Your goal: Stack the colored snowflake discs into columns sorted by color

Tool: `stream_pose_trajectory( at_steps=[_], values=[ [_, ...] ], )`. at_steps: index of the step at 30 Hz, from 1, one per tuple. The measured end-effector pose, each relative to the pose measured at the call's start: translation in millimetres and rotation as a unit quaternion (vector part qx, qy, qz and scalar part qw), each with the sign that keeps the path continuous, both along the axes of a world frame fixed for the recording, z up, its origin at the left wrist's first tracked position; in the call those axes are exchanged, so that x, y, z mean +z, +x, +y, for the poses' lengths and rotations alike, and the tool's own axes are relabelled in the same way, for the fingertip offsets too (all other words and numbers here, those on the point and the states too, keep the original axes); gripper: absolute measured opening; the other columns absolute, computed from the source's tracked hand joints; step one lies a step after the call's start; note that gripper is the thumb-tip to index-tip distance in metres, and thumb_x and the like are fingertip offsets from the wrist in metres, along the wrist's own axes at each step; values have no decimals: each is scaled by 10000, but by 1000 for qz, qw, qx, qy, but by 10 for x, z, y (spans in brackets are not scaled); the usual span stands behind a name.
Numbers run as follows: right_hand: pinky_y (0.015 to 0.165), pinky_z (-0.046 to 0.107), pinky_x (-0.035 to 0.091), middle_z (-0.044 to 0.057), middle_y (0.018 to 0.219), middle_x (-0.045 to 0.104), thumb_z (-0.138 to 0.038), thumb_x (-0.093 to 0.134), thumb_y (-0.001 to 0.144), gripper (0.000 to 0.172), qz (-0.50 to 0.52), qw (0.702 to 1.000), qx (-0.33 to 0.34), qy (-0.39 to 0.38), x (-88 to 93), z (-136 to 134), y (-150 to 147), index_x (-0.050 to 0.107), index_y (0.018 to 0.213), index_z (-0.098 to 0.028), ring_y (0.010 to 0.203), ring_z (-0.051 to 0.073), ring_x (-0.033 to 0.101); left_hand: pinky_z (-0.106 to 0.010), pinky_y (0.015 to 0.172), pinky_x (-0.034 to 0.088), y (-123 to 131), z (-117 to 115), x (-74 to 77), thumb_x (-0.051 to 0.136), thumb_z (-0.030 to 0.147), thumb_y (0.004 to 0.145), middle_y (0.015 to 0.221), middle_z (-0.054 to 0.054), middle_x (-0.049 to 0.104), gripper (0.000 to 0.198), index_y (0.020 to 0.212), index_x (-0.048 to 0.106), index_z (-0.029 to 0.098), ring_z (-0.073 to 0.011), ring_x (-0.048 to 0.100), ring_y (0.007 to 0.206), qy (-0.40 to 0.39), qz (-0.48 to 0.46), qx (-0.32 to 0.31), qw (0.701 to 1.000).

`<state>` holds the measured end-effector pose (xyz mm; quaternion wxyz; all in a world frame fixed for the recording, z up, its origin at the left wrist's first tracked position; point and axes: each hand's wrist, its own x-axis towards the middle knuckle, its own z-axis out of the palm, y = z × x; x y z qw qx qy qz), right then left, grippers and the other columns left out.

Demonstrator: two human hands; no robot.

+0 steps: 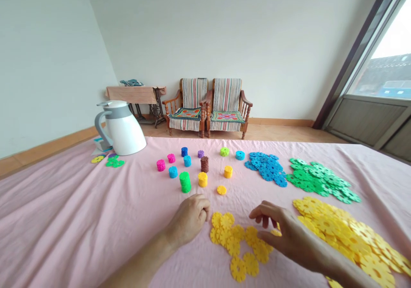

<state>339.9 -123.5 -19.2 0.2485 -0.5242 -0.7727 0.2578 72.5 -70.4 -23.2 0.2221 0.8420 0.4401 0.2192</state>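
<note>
Head view: the left hand (pixel 189 218) is curled just beside the loose yellow discs (pixel 233 236), its fingertips turned out of sight, so I cannot tell whether it grips one. The right hand (pixel 284 226) hangs over their right side, thumb and fingers parted, apparently holding nothing. Those discs lie flat on the pink cloth (pixel 112 219), likely so single ones lift easily. Yellow (pixel 340 228), green (pixel 321 181) and blue heaps (pixel 266 166) sit apart, presumably keeping colours separate.
</note>
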Motion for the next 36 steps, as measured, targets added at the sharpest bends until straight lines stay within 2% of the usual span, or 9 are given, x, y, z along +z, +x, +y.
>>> stream_pose_trajectory(
  at_steps=[3, 5, 8, 13, 19, 25, 31, 36],
  values=[
    [816, 341, 495, 34, 1008, 623, -148, 563, 759, 315, -10, 1000, 7, 12, -41, -179, 116, 616, 1033, -295, 911, 183, 599, -247, 664, 351, -2, -1, -1, 344, 7, 608, 641, 1, 544, 205, 541, 419, 185, -149, 517, 698, 2, 2, -1, 1000],
    [859, 375, 496, 52, 1063, 621, -177, 587, 761, 315, -12, 998, -29, 62, -114, -247, 197, 617, 1048, -302, 989, 215, 596, -248, 660, 348, 0, -2, 2, 343, 8, 609, 640, -2, 543, 203, 542, 420, 184, -150, 517, 699, 2, 5, 1, 1000],
    [860, 420, 509, 80, 1066, 639, -231, 625, 752, 288, -34, 985, -84, 145, -221, -297, 330, 636, 1032, -296, 1038, 268, 592, -250, 658, 346, 4, -3, 12, 341, 12, 618, 643, -3, 539, 202, 545, 421, 183, -150, 514, 697, 4, 7, 2, 1000],
    [896, 434, 489, 79, 1096, 632, -290, 593, 809, 275, -115, 972, -92, 184, -269, -345, 509, 631, 1081, -281, 1089, 274, 569, -252, 648, 343, 3, -1, 16, 341, 13, 623, 634, -1, 523, 201, 546, 415, 184, -152, 511, 691, 3, 9, 4, 1000],
    [830, 438, 476, 69, 1076, 614, -304, 542, 854, 258, -184, 966, -118, 141, -240, -276, 576, 628, 1097, -293, 988, 258, 585, -252, 641, 342, -8, 27, -17, 337, 11, 624, 636, 8, 513, 203, 555, 414, 186, -146, 504, 671, 7, 2, 0, 1000],
    [783, 409, 445, 48, 978, 611, -339, 560, 851, 193, -178, 974, -108, 93, -199, -191, 543, 649, 1018, -300, 898, 238, 573, -252, 643, 343, -10, 51, -50, 339, 14, 634, 643, 11, 518, 205, 558, 420, 186, -146, 507, 683, 9, -1, -4, 1000],
    [799, 403, 405, 43, 965, 594, -289, 555, 843, 117, -162, 977, -106, 94, -195, -134, 523, 615, 940, -261, 887, 223, 561, -252, 641, 341, -15, 44, -50, 339, 12, 634, 635, 11, 515, 206, 557, 420, 185, -145, 505, 676, 9, 3, 1, 1000],
    [760, 365, 405, 35, 885, 574, -205, 564, 774, 68, -145, 976, -119, 115, -261, -73, 495, 561, 840, -219, 824, 199, 543, -252, 637, 343, 0, 33, -16, 339, 13, 632, 631, 8, 518, 204, 550, 416, 184, -148, 511, 676, 8, 2, -2, 1000]
  ],
)
